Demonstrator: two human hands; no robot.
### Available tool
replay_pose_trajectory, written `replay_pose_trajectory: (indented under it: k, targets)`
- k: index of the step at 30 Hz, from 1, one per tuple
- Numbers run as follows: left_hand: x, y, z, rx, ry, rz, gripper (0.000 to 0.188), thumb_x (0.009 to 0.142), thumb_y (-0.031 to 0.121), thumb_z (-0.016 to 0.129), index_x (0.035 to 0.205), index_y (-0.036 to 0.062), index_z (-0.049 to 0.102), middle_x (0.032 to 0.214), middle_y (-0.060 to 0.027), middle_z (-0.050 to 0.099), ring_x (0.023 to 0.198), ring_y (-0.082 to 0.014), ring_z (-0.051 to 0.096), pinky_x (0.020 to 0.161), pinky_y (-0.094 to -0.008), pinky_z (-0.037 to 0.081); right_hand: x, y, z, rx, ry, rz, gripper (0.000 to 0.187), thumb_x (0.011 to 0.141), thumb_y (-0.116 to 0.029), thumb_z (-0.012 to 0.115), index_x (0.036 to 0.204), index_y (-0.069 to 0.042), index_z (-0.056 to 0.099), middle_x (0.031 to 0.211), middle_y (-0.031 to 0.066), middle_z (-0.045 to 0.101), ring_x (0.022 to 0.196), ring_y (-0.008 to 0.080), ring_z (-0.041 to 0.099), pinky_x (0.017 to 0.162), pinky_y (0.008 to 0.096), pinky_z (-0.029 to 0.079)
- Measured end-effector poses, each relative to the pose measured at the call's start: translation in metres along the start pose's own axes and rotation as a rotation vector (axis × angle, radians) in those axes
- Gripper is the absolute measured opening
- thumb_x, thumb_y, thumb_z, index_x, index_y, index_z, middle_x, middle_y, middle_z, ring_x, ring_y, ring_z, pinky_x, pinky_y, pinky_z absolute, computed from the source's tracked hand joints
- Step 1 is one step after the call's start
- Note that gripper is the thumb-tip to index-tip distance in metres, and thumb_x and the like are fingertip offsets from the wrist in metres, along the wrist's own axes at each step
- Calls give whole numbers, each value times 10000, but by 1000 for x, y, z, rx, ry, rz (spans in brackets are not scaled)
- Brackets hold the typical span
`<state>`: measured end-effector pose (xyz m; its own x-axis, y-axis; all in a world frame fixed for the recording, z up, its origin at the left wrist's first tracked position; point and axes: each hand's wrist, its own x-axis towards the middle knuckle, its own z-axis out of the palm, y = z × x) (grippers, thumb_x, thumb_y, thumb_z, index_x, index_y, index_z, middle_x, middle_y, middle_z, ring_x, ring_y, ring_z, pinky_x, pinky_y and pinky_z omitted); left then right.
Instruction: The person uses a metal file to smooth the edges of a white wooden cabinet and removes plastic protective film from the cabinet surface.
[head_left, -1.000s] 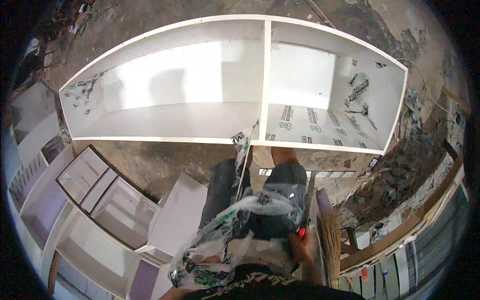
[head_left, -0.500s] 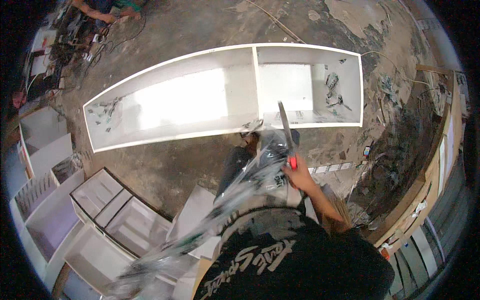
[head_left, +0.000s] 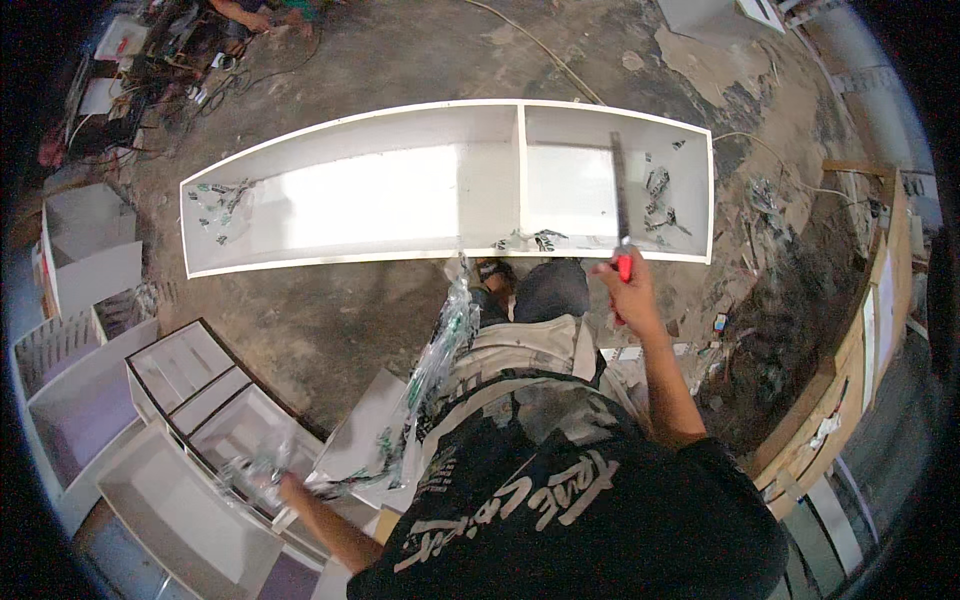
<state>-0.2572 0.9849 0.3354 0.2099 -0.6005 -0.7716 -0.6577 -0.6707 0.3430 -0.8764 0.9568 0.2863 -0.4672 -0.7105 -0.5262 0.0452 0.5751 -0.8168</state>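
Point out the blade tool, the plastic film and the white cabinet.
blade tool point(head_left: 619, 190), head view, middle of the dark blade
plastic film point(head_left: 440, 345), head view, its stretched strip
white cabinet point(head_left: 519, 160), head view, centre divider

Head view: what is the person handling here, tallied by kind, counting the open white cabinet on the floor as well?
Long white cabinet: 1
Clear plastic film strip, in left hand: 1
Red-handled blade tool, in right hand: 1
Total: 3
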Motion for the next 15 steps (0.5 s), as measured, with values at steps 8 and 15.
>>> replay_pose_trajectory:
  k: [8, 15]
  targets:
    - [88, -42, 79, 282, -322, 87, 419, 1028, 297, 527, 1348, 31, 563, 1354, -159, 610, 1198, -279, 611, 1024, -460, 482, -51, 1, -36, -118, 75, 209, 215, 944, -107, 693, 1042, -96, 502, 704, 12, 559, 465, 99, 508, 400, 292, 395]
    - [126, -12, 81, -752, -291, 616, 436, 1043, 336, 515, 1367, 46, 557, 1354, -130, 613, 1197, -275, 605, 1018, -448, 490, -67, 22, -38, -119, 149, 178, 172, 953, -60, 661, 1041, -69, 514, 866, 95, 725, 465, 97, 519, 406, 268, 409]
